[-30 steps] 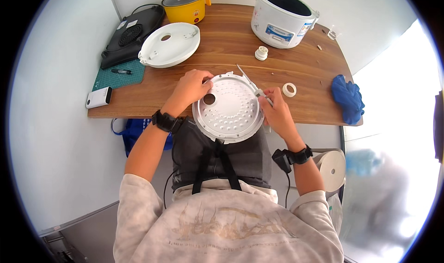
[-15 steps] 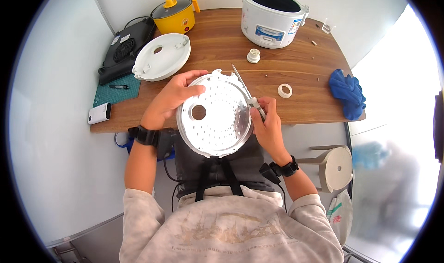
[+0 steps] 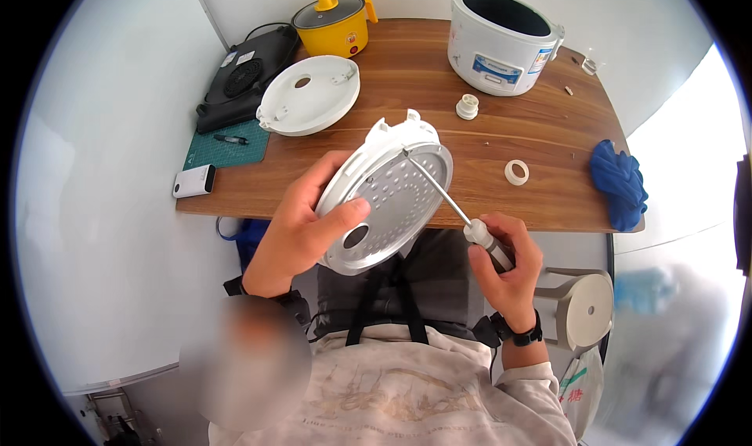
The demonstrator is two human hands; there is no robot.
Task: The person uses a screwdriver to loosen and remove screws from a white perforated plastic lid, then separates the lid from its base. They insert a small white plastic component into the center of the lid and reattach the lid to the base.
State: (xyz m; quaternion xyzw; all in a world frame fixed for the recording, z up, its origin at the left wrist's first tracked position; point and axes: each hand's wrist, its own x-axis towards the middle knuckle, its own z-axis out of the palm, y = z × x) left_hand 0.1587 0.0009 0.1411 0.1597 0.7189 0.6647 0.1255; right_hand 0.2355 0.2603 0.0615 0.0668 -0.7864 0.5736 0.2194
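Note:
A round rice cooker lid part (image 3: pixel 419 199), with a perforated silvery metal face and a white plastic rim, is tilted up above the table's front edge. My left hand (image 3: pixel 301 230) grips its left side, thumb on the metal face near a round hole. My right hand (image 3: pixel 509 270) is wrapped round the pale handle of a screwdriver (image 3: pixel 446 199). The screwdriver's thin shaft slants up and left, and its tip meets the lid's upper edge near a white tab. Whether a screw sits under the tip is too small to tell.
On the wooden table (image 3: pixel 407 62) are a white rice cooker body (image 3: pixel 486 58), a white round cover (image 3: pixel 313 105), a yellow pot (image 3: pixel 333 34), a black portable stove (image 3: pixel 243 77), a white cap (image 3: pixel 468 106), a white ring (image 3: pixel 516 172) and a blue cloth (image 3: pixel 617 183). A stool (image 3: pixel 587 309) stands at the right.
The lid part has tilted from facing up to standing steeply on edge. My right hand has moved right and down, and the screwdriver tip has come onto the lid's edge.

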